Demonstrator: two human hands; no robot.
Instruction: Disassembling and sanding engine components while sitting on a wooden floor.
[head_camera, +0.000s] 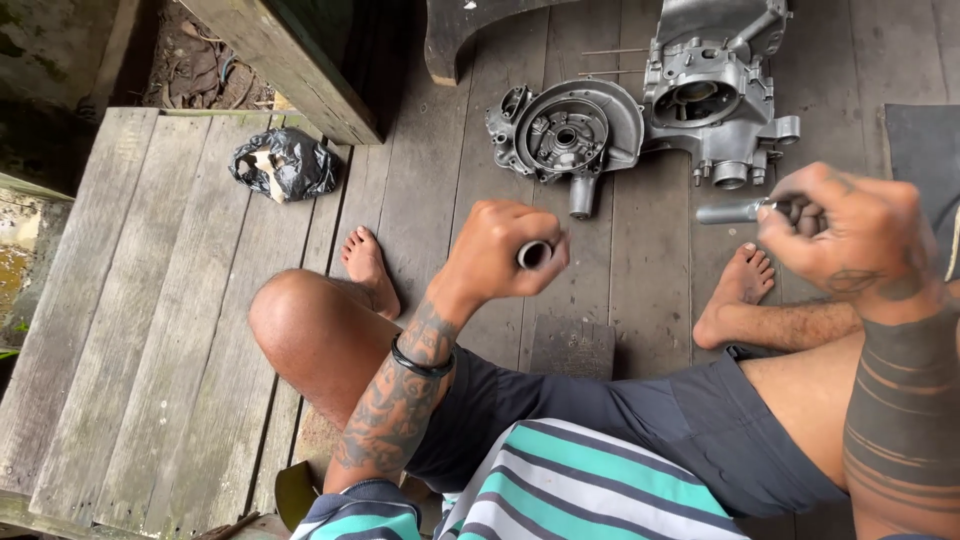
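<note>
My left hand is closed around a short metal tube whose open round end faces me. My right hand grips a grey metal rod-like tool that sticks out to the left of my fingers. Both hands are raised above my knees and apart from each other. On the plank floor beyond them lie two grey engine case halves: a round one on the left and a bigger one on the right.
A crumpled black plastic bag lies on the wooden steps at the left. My bare feet rest on the planks. A timber post slants across the top. A dark mat lies at the right edge.
</note>
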